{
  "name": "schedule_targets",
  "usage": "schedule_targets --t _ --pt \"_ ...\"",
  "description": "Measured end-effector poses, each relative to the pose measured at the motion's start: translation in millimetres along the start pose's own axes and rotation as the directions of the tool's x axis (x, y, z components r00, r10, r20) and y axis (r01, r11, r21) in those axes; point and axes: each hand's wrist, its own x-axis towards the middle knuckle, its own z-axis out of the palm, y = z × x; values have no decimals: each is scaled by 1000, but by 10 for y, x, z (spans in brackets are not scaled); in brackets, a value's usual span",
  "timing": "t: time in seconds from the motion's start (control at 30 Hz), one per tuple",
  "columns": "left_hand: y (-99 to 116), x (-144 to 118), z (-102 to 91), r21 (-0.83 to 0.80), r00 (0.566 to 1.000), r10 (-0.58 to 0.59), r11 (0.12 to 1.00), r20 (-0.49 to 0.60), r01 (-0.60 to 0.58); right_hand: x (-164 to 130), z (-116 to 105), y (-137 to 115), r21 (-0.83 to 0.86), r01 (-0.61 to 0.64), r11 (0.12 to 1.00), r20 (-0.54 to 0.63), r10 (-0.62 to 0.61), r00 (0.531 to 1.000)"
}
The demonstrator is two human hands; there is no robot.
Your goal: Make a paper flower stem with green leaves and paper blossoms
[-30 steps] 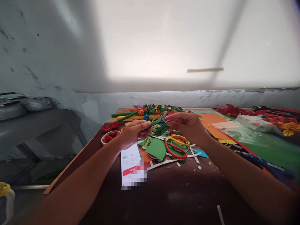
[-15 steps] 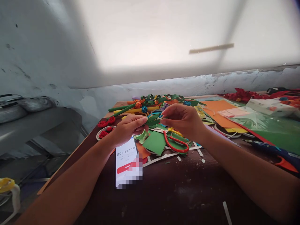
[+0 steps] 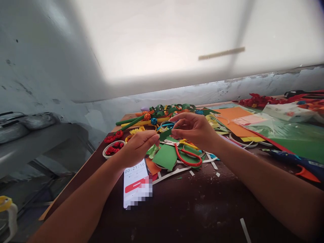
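Note:
My left hand (image 3: pixel 138 145) and my right hand (image 3: pixel 196 130) pinch a short green paper strip (image 3: pixel 165 134) between them, one at each end, just above the dark wooden table (image 3: pixel 182 206). Under the hands lie red and yellow scissors (image 3: pixel 188 156) on green paper cut-offs (image 3: pixel 165 156). A phone (image 3: pixel 136 182) with a running timer lies flat below my left wrist.
A white bowl of red paper roses (image 3: pixel 113 149) stands left of my left hand. Green and yellow paper stems with small flowers (image 3: pixel 152 118) pile at the back. Orange and green sheets (image 3: pixel 235 123) and a glue gun (image 3: pixel 298 162) lie to the right. A wall rises behind.
The view has tilted and shifted. My left hand has drawn slightly toward me and lower, still pinching the green strip with the right hand. The timer went from 00:21:09 to 00:21:10.

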Motion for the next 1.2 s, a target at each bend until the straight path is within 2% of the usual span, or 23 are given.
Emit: schedule_targets --t 0.13,0.3,0.57,0.77,0.87,1.03,1.2 --pt "43 0 26 66 999 33 997 23 -34 -11 56 22 64 -28 998 19 26 999" --pt "32 -11 31 26 1000 24 999 6 -24 -13 68 2 159 -20 987 7 19 1000" --pt "24 -8 68 133 998 63 989 25 -66 -22 106 91 89 -11 996 5 11 1000" --pt "32 -6 105 242 996 86 967 0 -83 -50 201 134 76 65 995 31 -68 997" --pt "27 -5 110 279 996 87 957 -21 -77 -49 213 153 100 28 995 3 -29 1000" --pt "11 -2 124 238 996 85 968 2 -83 -49 231 164 157 5 988 20 -9 1000" --pt "29 13 148 239 997 66 970 -47 -53 -40 247 129 228 -70 971 -69 88 994"
